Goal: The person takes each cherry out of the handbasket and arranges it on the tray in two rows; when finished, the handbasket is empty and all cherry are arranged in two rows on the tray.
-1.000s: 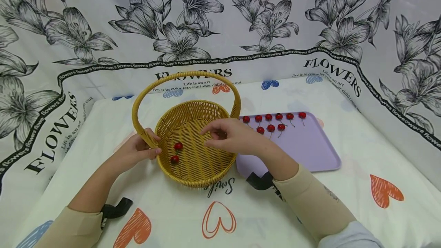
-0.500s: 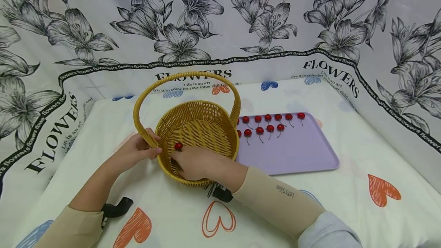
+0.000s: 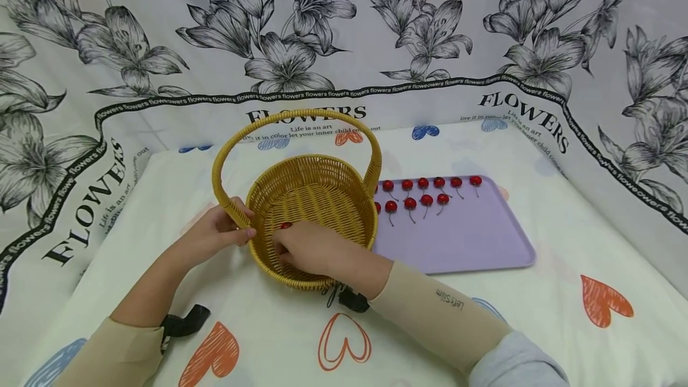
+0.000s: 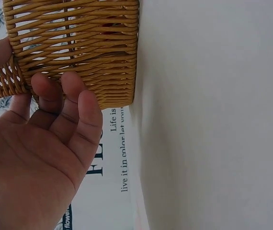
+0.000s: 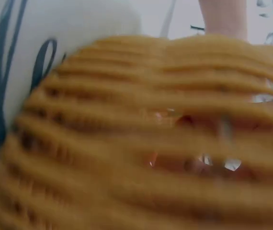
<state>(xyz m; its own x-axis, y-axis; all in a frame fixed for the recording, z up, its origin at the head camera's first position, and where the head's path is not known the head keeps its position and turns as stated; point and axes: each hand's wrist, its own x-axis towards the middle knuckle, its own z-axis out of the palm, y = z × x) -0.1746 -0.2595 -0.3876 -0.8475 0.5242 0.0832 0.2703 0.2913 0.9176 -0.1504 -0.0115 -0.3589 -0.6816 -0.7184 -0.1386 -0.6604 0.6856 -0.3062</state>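
Wicker basket (image 3: pixel 314 208) sits by the lavender tray (image 3: pixel 473 243), left hand (image 3: pixel 215 235) curled round the handle base to steady it. Right hand (image 3: pixel 303 249) reaches inside — fingers bent down over one cherry, another cherry (image 3: pixel 285 226) just beyond; actual pinch hidden. Nine cherries (image 3: pixel 424 193) wait in tray rows.

This is looking like a staged tabletop set-up indoors, rather than a lived-in room. A white cloth printed with large black lilies and the word FLOWERS (image 3: pixel 344 34) is hanging along the far side and wrapping round the left and right, closing the space off. A white table cover printed with orange and blue hearts (image 3: pixel 537 321) is lying across the flat surface. Nothing beyond the hanging cloth is showing, so the building itself cannot be told.
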